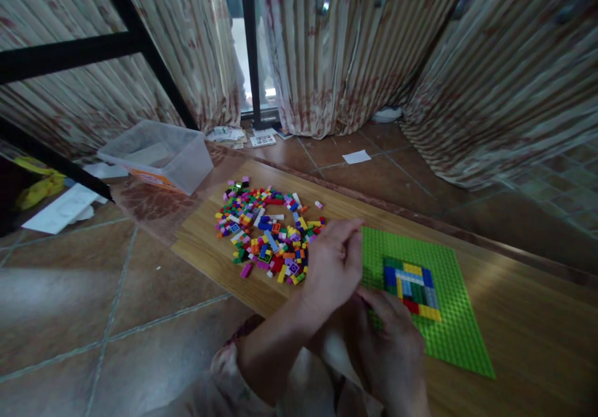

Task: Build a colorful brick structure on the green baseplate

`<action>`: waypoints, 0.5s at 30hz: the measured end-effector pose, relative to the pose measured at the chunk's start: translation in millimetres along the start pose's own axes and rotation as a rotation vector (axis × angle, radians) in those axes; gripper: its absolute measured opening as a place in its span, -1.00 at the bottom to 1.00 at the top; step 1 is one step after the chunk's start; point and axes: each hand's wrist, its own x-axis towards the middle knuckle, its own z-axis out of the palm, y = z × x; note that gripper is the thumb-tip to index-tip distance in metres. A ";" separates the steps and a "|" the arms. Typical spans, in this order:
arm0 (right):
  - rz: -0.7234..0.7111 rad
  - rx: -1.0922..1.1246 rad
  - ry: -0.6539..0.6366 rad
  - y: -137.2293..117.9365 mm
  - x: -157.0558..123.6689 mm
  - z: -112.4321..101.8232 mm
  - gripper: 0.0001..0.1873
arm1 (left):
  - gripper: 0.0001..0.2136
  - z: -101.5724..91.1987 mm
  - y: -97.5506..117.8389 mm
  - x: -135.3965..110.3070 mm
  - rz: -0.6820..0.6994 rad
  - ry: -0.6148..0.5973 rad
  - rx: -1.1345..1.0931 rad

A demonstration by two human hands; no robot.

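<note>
My left hand [334, 261] is bent inward between the pile of loose toy bricks [273, 233] and the left edge of a green studded baseplate [460, 298]. Its fingers are curled, and whatever they may hold is hidden behind the hand. Just below and to the right, my right hand [392, 336] covers the baseplate's lower left part, fingers drawn together towards the left hand. Anything between those fingertips cannot be made out. On the baseplate a roughly square block of coloured bricks [411, 289] is fixed, with blue, green, yellow, red, white and grey pieces.
The wooden board [210, 233] lies on a reddish patterned surface. A clear plastic bin [191, 164] with an orange label stands beyond its left end. Striped curtains [364, 49] hang behind, with papers [356, 157] on the tiled floor. A black metal frame [140, 40] rises at the left.
</note>
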 end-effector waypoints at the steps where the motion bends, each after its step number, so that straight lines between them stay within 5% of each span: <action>1: -0.007 0.026 -0.018 -3.0 -0.2 3.8 -0.82 | -0.80 -9.3 -4.0 8.0 -0.080 0.120 -0.069; 3: -0.020 0.054 -0.056 -8.7 0.1 10.1 -0.83 | -0.84 -29.3 -12.2 23.6 -0.222 0.313 -0.262; 6: -0.024 0.039 -0.085 -17.3 2.0 18.9 -0.82 | -0.84 -55.0 -20.8 39.2 -0.349 0.443 -0.504; 15: 0.009 -0.169 -0.058 -28.7 9.2 45.7 -0.76 | -0.82 -67.2 -18.0 39.2 -0.532 0.355 -0.769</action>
